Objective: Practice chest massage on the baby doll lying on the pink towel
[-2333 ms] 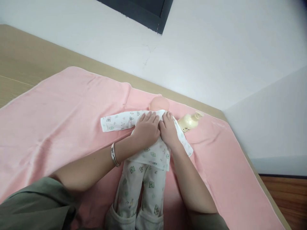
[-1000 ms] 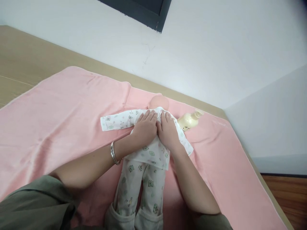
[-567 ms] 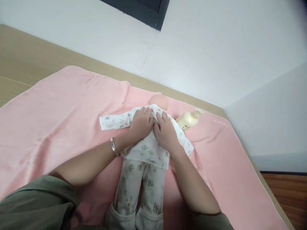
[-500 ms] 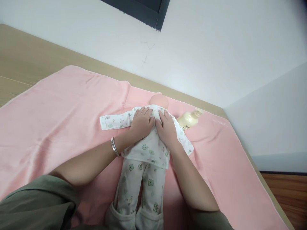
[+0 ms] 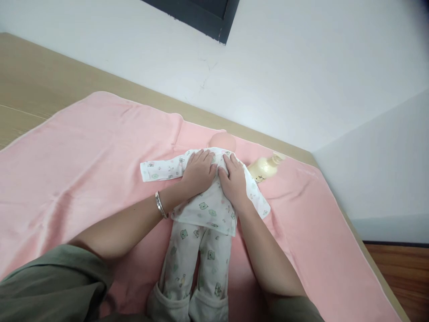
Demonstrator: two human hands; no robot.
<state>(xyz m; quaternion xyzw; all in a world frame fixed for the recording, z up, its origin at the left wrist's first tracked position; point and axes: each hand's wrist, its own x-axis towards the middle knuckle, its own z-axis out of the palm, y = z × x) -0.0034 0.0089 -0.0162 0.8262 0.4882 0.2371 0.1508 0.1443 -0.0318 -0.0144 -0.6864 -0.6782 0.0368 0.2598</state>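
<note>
A baby doll (image 5: 209, 212) lies stretched out on a pink mat (image 5: 110, 134), its bald head toward the wall. It wears a white long-sleeved top and white trousers, both printed with small green bears. My left hand (image 5: 200, 172) rests flat on the upper left of the doll's torso, fingers extended. On the upper right my right hand (image 5: 234, 181) lies flat too, its thumb near the left hand's. Both palms are hidden against the cloth. The doll's left-side sleeve reaches out sideways; the other slants down past my right wrist.
A pale yellow bottle (image 5: 264, 167) lies on the mat, right of the doll's shoulder. Under the mat is a wooden surface (image 5: 40, 67) bordered by a white wall (image 5: 284, 71). A dark frame (image 5: 214, 22) hangs above. Brown wood flooring (image 5: 395, 268) shows at lower right.
Hardly anything differs. Both hands stay on the doll's upper torso, and the view shifts very slightly.
</note>
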